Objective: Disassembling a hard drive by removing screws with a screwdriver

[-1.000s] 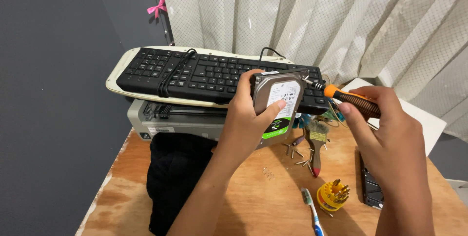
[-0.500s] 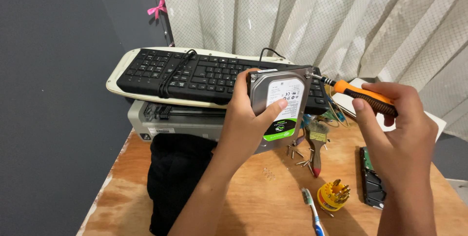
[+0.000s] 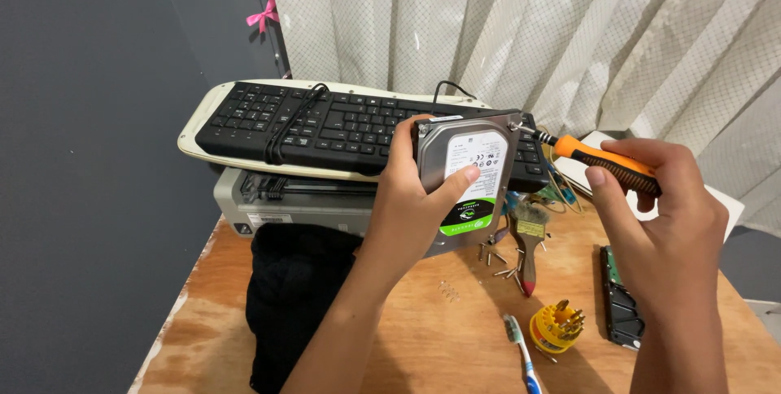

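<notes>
Open plywood table (image 3: 423, 337) is left bare in front of the raised hard drive (image 3: 465, 182), between a black cloth bundle (image 3: 297, 296) on the left and a toothbrush (image 3: 521, 353) on the right. The right side is crowded by loose screws (image 3: 498, 256), a paintbrush (image 3: 529, 239), a yellow bit holder (image 3: 557, 327) and a dark circuit board (image 3: 622, 300). The back is blocked by a black keyboard (image 3: 325, 126) laid on a grey printer (image 3: 285, 203), with a curtain (image 3: 569, 28) behind.
</notes>
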